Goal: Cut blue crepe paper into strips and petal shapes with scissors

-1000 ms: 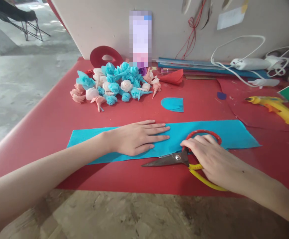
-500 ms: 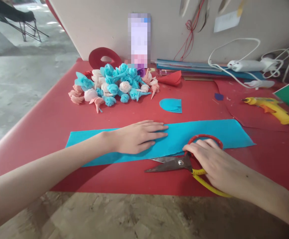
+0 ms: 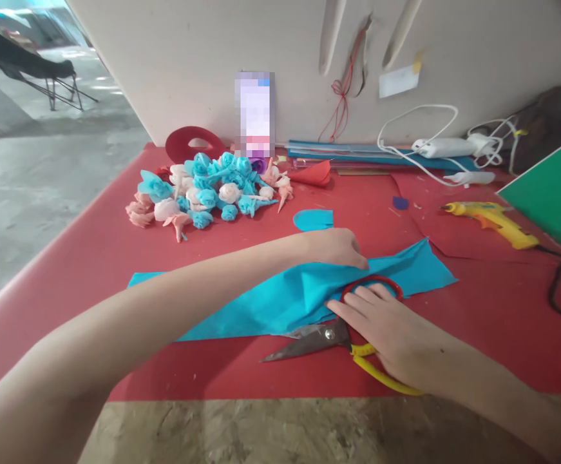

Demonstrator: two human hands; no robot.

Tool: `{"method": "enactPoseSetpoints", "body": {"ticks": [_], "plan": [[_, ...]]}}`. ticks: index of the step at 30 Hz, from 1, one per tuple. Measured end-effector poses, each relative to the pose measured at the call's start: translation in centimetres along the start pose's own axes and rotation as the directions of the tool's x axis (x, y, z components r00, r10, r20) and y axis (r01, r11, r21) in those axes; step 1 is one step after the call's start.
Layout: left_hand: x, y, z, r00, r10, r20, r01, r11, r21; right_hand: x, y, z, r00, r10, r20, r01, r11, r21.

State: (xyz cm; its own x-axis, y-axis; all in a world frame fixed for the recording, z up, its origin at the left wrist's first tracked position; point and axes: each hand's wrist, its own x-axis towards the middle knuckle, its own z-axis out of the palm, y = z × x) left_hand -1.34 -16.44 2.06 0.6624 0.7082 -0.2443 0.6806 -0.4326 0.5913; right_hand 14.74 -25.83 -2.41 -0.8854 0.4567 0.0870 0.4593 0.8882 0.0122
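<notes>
A long strip of blue crepe paper lies across the red tabletop, wrinkled and pulled up in its middle. My left hand is at the strip's far edge, its fingers curled closed on the paper; the fingertips are mostly hidden. My right hand rests over the handles of a pair of scissors and grips them, one handle red, the other yellow. The scissors' blades are slightly apart, pointing left, at the strip's near edge. Beyond my left hand lies a small stack of rounded blue paper pieces.
Blue, white and pink paper roses are heaped at the back left, beside a red ring-shaped roll. A phone leans on the wall. To the right are a yellow glue gun, a white power strip and a green board.
My left hand has gone from lying flat on the strip to gripping its far edge further right, and the paper has bunched up. My right hand stays on the scissors. The view has shifted.
</notes>
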Motion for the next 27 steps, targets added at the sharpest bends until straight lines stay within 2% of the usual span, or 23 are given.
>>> {"method": "enactPoseSetpoints", "body": {"ticks": [3, 7, 12, 16, 19, 21, 22, 23, 25, 27], "plan": [[1.3, 1.4, 0.4, 0.999, 0.02, 0.029, -0.021, 0.999, 0.035, 0.2, -0.2, -0.4, 1.0, 0.008, 0.02, -0.008, 1.0, 0.001], [2.4, 1.9, 0.0, 0.996, 0.07, -0.053, -0.066, 0.996, 0.068, 0.3, 0.0, -0.8, 0.999, 0.008, 0.035, -0.007, 1.0, -0.026], [3.1, 0.3, -2.1, 0.977, 0.079, -0.196, -0.072, 0.997, 0.043, 0.3, 2.2, -1.5, 0.998, -0.038, 0.046, 0.038, 0.999, 0.0], [4.0, -1.2, -2.8, 0.938, 0.048, -0.344, -0.047, 0.999, 0.01, 0.5, 4.7, -1.8, 0.999, 0.003, 0.041, -0.004, 1.0, 0.012], [3.1, -2.0, -2.5, 0.89, 0.048, -0.453, -0.049, 0.999, 0.01, 0.4, 5.9, -1.4, 0.997, 0.038, 0.066, -0.041, 0.998, 0.039], [1.1, -2.6, -2.2, 0.875, 0.099, -0.474, -0.09, 0.995, 0.042, 0.2, 6.3, -1.2, 0.995, 0.043, 0.084, -0.048, 0.997, 0.058], [-0.4, -3.0, -2.0, 0.877, 0.145, -0.458, -0.129, 0.989, 0.067, 0.1, 6.4, -1.1, 0.995, 0.042, 0.093, -0.048, 0.997, 0.065], [-2.0, -3.4, -1.8, 0.879, 0.257, -0.401, -0.216, 0.965, 0.146, 0.0, 6.5, -1.0, 0.994, 0.042, 0.097, -0.049, 0.996, 0.07], [-5.5, -4.4, -1.4, 0.887, 0.398, -0.234, -0.333, 0.902, 0.274, -0.2, 6.5, -1.0, 0.995, 0.041, 0.093, -0.049, 0.995, 0.084], [-8.5, -5.5, -0.8, 0.885, 0.46, -0.068, -0.403, 0.833, 0.379, -0.4, 6.5, -1.0, 0.996, 0.052, 0.076, -0.06, 0.992, 0.107]]}}
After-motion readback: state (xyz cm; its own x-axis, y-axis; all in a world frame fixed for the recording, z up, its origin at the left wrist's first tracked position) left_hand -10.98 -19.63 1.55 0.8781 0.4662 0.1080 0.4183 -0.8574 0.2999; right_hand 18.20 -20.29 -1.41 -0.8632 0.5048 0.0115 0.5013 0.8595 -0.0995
